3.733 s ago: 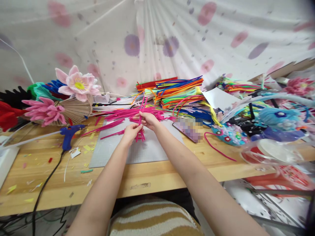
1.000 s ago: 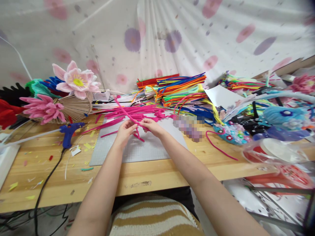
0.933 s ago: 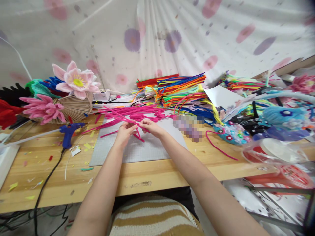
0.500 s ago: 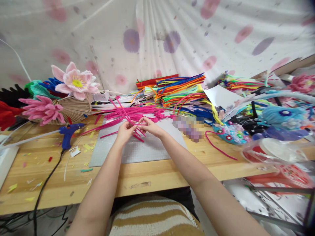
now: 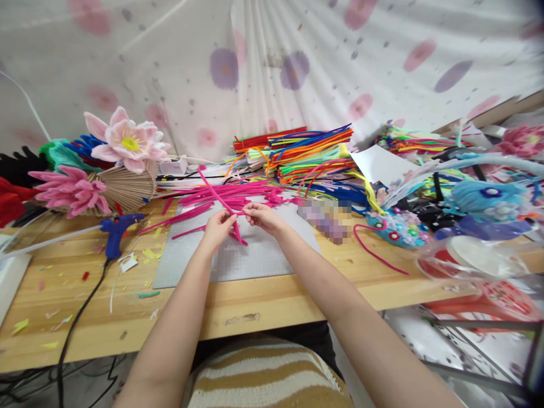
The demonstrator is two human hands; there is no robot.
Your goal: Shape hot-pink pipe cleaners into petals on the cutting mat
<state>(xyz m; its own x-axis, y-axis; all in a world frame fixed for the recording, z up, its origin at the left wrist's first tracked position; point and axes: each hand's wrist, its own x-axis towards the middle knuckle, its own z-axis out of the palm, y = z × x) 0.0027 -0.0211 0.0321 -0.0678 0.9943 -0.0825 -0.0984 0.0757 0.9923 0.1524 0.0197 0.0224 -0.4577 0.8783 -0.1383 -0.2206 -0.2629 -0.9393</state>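
Between my two hands are magenta pipe cleaners [image 5: 213, 190], lying close together and slanting from upper left to lower right. My left hand [image 5: 220, 226] pinches them near the middle. The fingers of my right hand [image 5: 262, 218] are closed on a short magenta pipe cleaner piece that runs across to the left fingertips. Both hands are over a grey cutting mat [image 5: 263, 263]. Behind them lies a pile of magenta pipe cleaners [image 5: 238, 194], and a single loose one [image 5: 187, 232] rests on the mat at the left.
A blue glue gun [image 5: 119, 233] with a black cord lies at the left. Fuzzy pink flowers [image 5: 130, 143] stand behind it. Bundles of coloured pipe cleaners [image 5: 312, 150] are stacked at the back. A blue flowered ornament [image 5: 397, 228] and a clear plastic tub [image 5: 471, 258] are at the right.
The pipe cleaners, which were spread in a crossing shape, now lie together in nearly one line. My right fingers have drawn slightly away to the right from my left fingers.
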